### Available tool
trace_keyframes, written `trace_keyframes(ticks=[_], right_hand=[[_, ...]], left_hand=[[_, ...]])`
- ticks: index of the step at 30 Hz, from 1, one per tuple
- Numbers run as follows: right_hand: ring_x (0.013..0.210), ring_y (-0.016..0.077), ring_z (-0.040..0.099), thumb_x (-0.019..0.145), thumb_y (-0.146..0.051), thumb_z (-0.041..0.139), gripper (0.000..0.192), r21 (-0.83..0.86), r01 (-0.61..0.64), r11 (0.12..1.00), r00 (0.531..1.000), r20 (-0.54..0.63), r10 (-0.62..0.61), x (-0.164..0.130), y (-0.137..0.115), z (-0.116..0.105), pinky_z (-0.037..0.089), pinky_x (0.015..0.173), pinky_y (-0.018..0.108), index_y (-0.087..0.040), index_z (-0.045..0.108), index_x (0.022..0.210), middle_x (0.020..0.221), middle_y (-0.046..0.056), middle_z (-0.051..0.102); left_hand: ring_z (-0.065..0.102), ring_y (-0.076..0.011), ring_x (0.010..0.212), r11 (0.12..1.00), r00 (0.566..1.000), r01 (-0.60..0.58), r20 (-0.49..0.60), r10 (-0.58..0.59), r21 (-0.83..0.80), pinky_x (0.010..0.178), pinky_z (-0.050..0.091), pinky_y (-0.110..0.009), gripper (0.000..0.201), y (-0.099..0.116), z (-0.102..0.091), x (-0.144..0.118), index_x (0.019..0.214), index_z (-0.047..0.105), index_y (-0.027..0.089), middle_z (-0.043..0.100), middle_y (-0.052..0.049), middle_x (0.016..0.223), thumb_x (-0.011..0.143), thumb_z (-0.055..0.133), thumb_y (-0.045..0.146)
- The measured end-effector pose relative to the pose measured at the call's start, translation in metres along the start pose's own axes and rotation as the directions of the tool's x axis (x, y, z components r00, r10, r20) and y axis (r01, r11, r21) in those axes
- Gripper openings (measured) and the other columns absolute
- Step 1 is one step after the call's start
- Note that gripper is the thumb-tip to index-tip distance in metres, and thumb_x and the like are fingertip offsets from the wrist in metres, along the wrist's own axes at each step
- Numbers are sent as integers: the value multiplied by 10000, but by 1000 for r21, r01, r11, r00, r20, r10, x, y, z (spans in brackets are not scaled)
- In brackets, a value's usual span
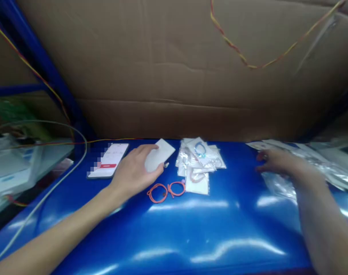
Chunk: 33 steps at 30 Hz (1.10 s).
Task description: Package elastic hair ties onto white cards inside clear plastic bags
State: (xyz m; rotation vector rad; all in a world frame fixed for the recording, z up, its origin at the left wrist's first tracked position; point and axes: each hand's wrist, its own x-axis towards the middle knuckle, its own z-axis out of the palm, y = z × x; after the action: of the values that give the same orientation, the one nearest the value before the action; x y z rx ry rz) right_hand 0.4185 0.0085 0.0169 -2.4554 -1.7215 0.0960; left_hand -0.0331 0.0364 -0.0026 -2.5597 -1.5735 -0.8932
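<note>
Two hands work my blue table (191, 229): left hand (135, 170) grasps a white card (159, 157) beside orange bracelets (166, 191); right hand (274, 161) rests loose on clear bags (279, 185).

Left hand (135, 168) palm down, fingers curled in a loose grasp, forearm extended from lower left. Right hand (273, 161) palm down, fingers spread flat, forearm extended from lower right.

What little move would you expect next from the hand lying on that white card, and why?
Probably the left hand lifts the white card toward the loose orange bracelets. Its fingers already curl over the card, the bracelets lie bare beside a pile of bagged ones, and the right hand reaches the empty bags.
</note>
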Motion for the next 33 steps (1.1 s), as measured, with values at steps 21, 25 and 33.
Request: trace_keyframes(ticks=[21, 25, 33], right_hand=[[623, 166, 661, 740, -177, 669, 315, 275, 140, 951, 990, -6, -144, -5, -45, -6, 483, 548, 243, -194, 648, 1055, 782, 20, 699], [586, 162, 617, 715, -206, 709, 316, 483, 335, 809, 890, -445, -102, -15, -58, -15, 476, 561, 275, -204, 689, 1031, 738, 3, 681], [572, 126, 588, 688, -176, 847, 343, 744, 628, 227, 769, -638, -34, -46, -94, -22, 414, 443, 231, -218, 711, 1000, 779, 4, 690]], left_hand=[[650, -342, 1211, 999, 1000, -7, -18, 6, -34, 1019, 521, -456, 526, 6, -1, -4, 1355, 561, 210, 637, -111, 1402, 898, 629, 463], [646, -327, 1179, 986, 999, -19, -39, 12, -168, 975, 529, -442, 568, 7, -2, -4, 1367, 542, 226, 641, -108, 1370, 866, 680, 455], [650, -204, 898, 426, 932, 343, 359, -45, -837, 772, 519, -326, 746, 13, 1, 0, 1411, 412, 232, 629, -88, 1163, 795, 792, 411]])
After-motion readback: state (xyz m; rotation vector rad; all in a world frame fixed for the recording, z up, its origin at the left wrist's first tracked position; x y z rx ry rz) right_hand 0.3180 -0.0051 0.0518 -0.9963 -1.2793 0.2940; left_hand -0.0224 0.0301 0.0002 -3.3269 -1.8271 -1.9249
